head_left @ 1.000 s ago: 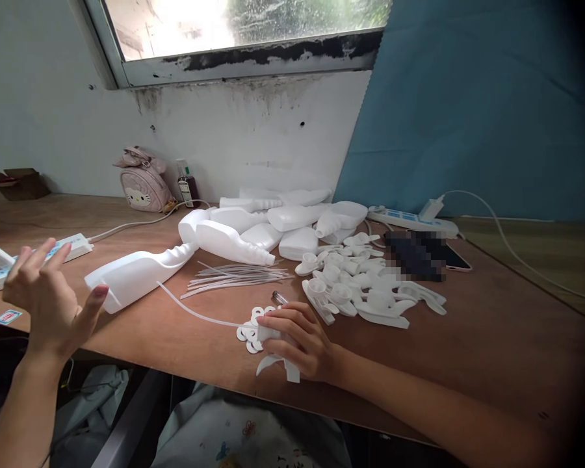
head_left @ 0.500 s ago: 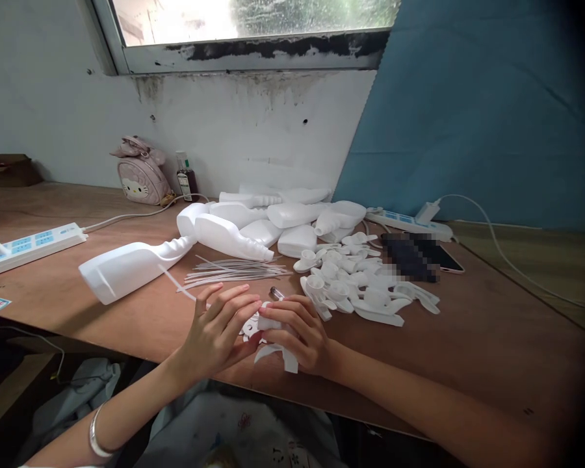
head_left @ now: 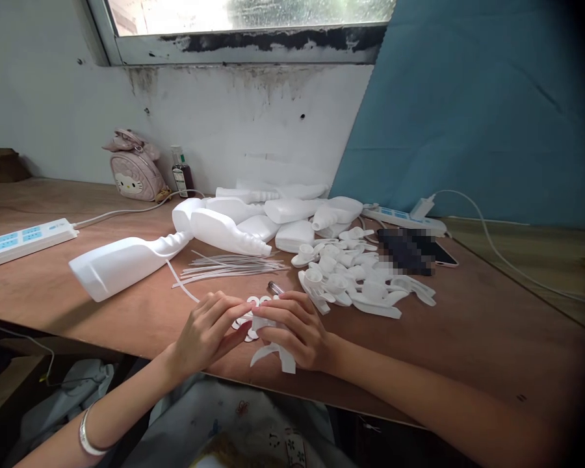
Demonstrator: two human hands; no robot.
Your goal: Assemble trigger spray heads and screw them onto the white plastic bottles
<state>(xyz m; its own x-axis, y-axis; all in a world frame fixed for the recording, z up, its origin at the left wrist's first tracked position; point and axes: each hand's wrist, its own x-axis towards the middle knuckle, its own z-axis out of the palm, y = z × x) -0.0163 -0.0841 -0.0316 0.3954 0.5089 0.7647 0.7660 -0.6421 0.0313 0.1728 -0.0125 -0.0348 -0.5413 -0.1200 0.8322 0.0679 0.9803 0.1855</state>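
Near the table's front edge, my right hand [head_left: 295, 331] grips a white plastic trigger spray head [head_left: 283, 359], its curved end pointing down below the fingers. My left hand [head_left: 213, 326] meets it from the left, fingertips and thumb pinched together at its upper part. Whatever small thing lies between those fingertips is hidden. Flat white rings [head_left: 250, 333] lie just behind and under the fingers, partly covered. A short clear-and-metal piece [head_left: 274, 288] rests behind my right hand. One thin white tube [head_left: 182, 283] runs across the table to behind my left hand.
Beyond the hands lies a bundle of thin tubes [head_left: 234, 265]. A pile of spray heads [head_left: 365, 279] is at right, with white bottles [head_left: 229, 231] heaped behind. Power strips [head_left: 26, 242], a phone [head_left: 446, 253], a pink bag [head_left: 135, 174] and a dark bottle [head_left: 182, 177] stand around.
The view has shifted slightly, moving the scene a little left and up. My left fingers have curled lower and closer around the upper part of the spray head; my right hand keeps its grip.
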